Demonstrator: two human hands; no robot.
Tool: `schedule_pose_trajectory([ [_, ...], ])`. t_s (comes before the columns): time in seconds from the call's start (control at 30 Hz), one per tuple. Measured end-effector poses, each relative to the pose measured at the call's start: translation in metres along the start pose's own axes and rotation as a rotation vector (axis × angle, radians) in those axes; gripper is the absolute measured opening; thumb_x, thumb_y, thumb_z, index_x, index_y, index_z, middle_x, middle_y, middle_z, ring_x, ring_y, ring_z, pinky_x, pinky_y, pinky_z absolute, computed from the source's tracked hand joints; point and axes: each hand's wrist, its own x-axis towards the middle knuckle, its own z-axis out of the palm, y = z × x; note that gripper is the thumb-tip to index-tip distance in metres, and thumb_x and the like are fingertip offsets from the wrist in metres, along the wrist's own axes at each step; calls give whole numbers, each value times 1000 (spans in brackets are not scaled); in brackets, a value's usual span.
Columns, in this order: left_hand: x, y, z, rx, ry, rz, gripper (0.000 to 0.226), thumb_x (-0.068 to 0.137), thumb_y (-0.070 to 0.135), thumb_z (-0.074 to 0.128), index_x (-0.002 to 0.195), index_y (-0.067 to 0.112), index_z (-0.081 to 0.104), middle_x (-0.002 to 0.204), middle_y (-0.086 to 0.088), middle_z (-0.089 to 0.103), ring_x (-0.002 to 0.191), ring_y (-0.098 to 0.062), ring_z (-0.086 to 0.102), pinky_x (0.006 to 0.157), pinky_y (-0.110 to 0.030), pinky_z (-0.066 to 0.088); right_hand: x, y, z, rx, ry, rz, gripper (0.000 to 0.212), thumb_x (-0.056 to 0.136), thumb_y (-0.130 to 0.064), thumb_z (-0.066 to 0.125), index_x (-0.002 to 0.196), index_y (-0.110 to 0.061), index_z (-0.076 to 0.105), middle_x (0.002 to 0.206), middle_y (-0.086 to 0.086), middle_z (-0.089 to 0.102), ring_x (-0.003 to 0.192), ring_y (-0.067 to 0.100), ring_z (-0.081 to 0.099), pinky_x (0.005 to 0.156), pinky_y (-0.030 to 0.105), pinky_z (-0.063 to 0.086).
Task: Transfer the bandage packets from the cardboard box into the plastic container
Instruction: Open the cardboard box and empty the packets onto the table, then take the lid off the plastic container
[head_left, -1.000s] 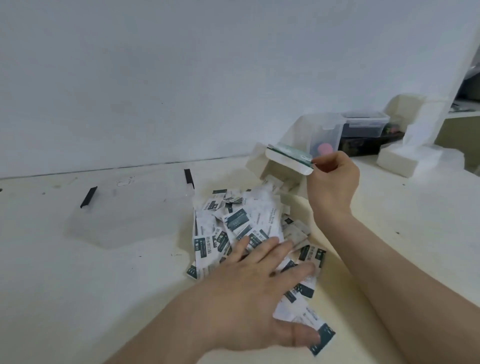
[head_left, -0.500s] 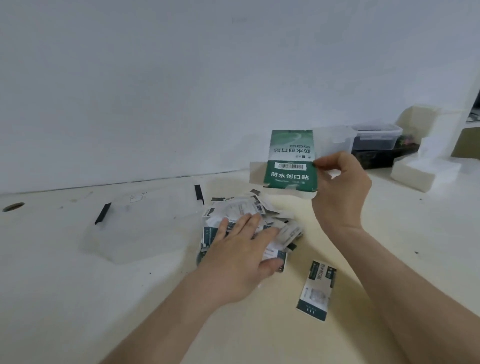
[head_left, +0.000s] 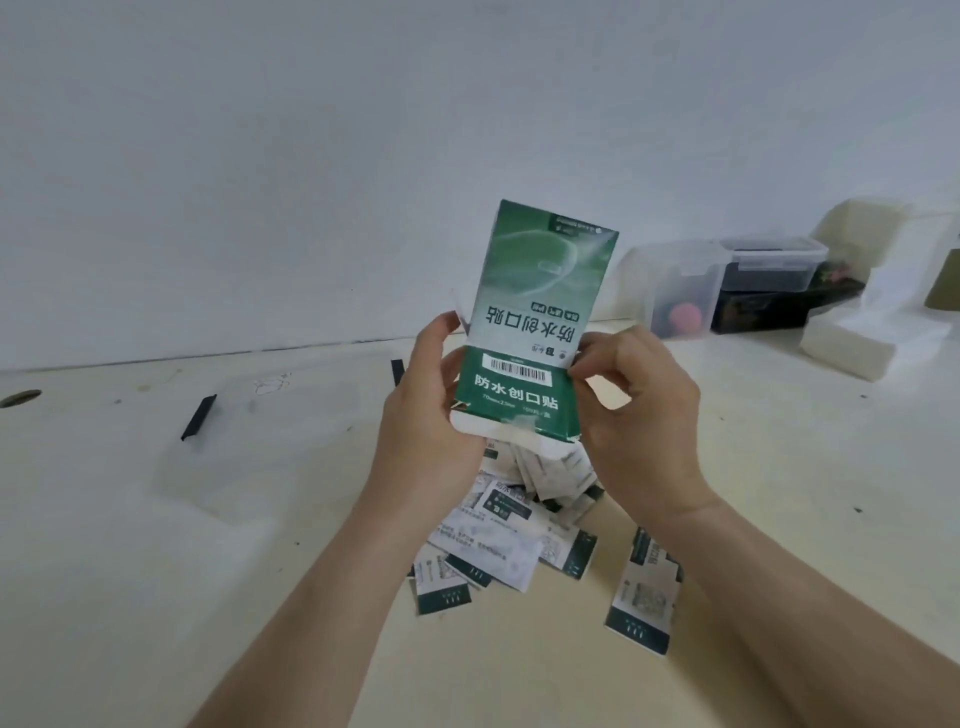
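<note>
Cardboard box is now raised upright, open end downward, above the bandage packets; half a second ago it was lower and held by one hand only. I note the left hand has left the pile and grips the box's left edge, while the right hand pinches its right edge. Packets lie heaped on the cream table, with one stray packet to the right. The clear plastic container sits left of the pile. White wall behind; lidded tubs at far right.
</note>
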Motion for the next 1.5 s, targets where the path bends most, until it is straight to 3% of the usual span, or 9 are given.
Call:
schedule_pose_trajectory([
  [0.2, -3, 4, 5, 117, -90, 60, 56, 92, 28, 61, 140, 44, 36, 126, 30, 50, 114, 6, 50, 95, -22, 45, 13, -3, -10, 107, 82, 456, 27, 79, -5, 74, 69, -21, 55, 67, -16, 61, 66, 16, 60, 63, 37, 56],
  [0.5, -13, -15, 16, 747, -563, 140, 54, 91, 61, 44, 142, 46, 35, 157, 17, 19, 144, -1, 12, 120, -37, 1, 78, 16, -45, 145, 260, 775, 18, 82, -10, 70, 71, -19, 59, 72, 1, 62, 65, 17, 60, 54, 28, 49],
  [0.73, -9, -16, 13, 516, -259, 285, 30, 95, 29, 53, 123, 31, 62, 133, 15, 54, 124, 3, 41, 106, -20, 37, 55, 47, -35, 309, 222, 1048, 13, 89, -8, 65, 77, -10, 59, 92, 13, 63, 82, 24, 64, 57, 28, 59],
  [0.83, -8, -13, 12, 505, -181, 361, 25, 90, 14, 58, 109, 25, 71, 117, 12, 64, 110, 3, 48, 94, 0, 29, 51, 44, -30, 321, 182, 1075, 8, 92, -18, 63, 87, -12, 63, 84, 10, 64, 69, 21, 62, 61, 27, 57],
  [0.97, -5, 5, -3, 453, 12, 418, 24, 86, 5, 60, 99, 20, 74, 104, 12, 68, 100, -3, 58, 90, -12, 40, 49, 38, -31, -45, 126, 937, 32, 92, -33, 56, 120, -18, 55, 119, 3, 53, 91, 14, 55, 80, 26, 44],
  [1.07, 6, 18, -29, 467, 142, 357, 24, 87, 6, 58, 98, 22, 72, 99, 16, 64, 94, -5, 55, 83, -16, 39, 47, 28, -33, -378, 119, 526, 44, 89, -24, 56, 132, -17, 49, 129, 7, 39, 116, 23, 43, 95, 27, 32],
  [1.2, 20, -1, -81, 808, 167, 227, 23, 86, 14, 56, 103, 21, 69, 115, 6, 64, 113, -18, 47, 88, -31, 40, 52, -9, -7, -303, -77, 299, 34, 89, -14, 56, 122, -20, 59, 123, 2, 50, 111, 13, 50, 90, 24, 37],
  [1.4, 20, -55, -154, 745, 67, -435, 46, 96, 31, 44, 141, 25, 43, 143, -8, 48, 128, -32, 46, 106, -41, 38, 47, -54, 55, -49, -663, 617, 32, 95, -30, 53, 126, -21, 60, 107, -1, 68, 92, 13, 62, 77, 26, 46],
  [1.5, 14, -63, -162, 488, 87, -457, 40, 90, 28, 46, 129, 33, 55, 128, -5, 62, 109, -29, 62, 97, -44, 49, 36, -57, 90, -36, -776, 735, 48, 95, -41, 51, 136, -14, 52, 126, 3, 62, 101, 19, 64, 85, 33, 50],
])
